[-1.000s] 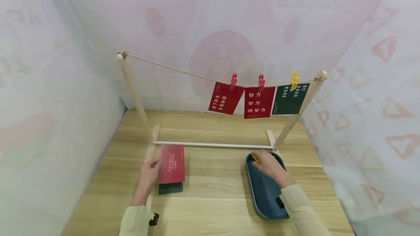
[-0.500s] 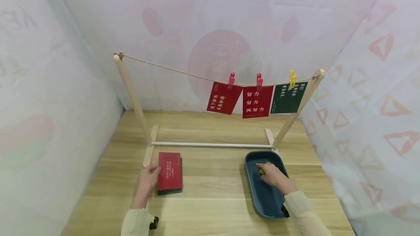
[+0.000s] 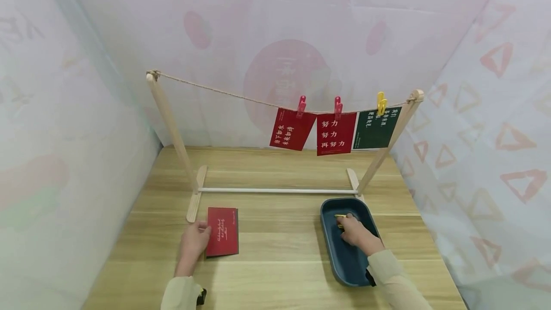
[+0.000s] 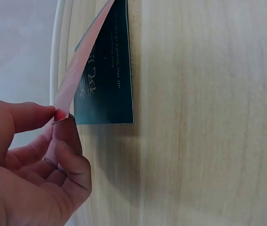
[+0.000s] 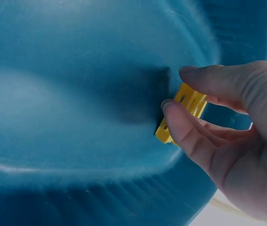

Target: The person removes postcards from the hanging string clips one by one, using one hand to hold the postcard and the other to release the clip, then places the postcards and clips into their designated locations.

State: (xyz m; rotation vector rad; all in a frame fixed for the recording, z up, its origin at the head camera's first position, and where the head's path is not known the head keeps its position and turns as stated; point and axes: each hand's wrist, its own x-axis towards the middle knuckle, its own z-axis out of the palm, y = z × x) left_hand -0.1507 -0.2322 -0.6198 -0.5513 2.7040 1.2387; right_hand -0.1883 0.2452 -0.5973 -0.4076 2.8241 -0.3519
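Observation:
My left hand (image 3: 194, 241) pinches the near left corner of a red card (image 3: 222, 231) between thumb and fingers. The left wrist view shows that red card (image 4: 79, 80) lifted at its edge above a dark green card (image 4: 107, 80) lying flat on the wood. My right hand (image 3: 354, 231) is inside the dark blue tray (image 3: 333, 248), where thumb and forefinger pinch a yellow clothespin (image 5: 182, 112). In the head view only a tip of that yellow clothespin (image 3: 339, 216) shows past the fingers.
A wooden rack (image 3: 275, 190) with a string (image 3: 224, 94) stands across the table. Two red cards (image 3: 292, 129) and a green card (image 3: 375, 128) hang on it at the right from two pink pegs (image 3: 301, 104) and a yellow peg (image 3: 380, 102). Patterned walls close in on three sides.
My left hand has drawn the red card toward me until it covers the green one. My right hand came back from the tray's far end and took hold of the yellow clothespin.

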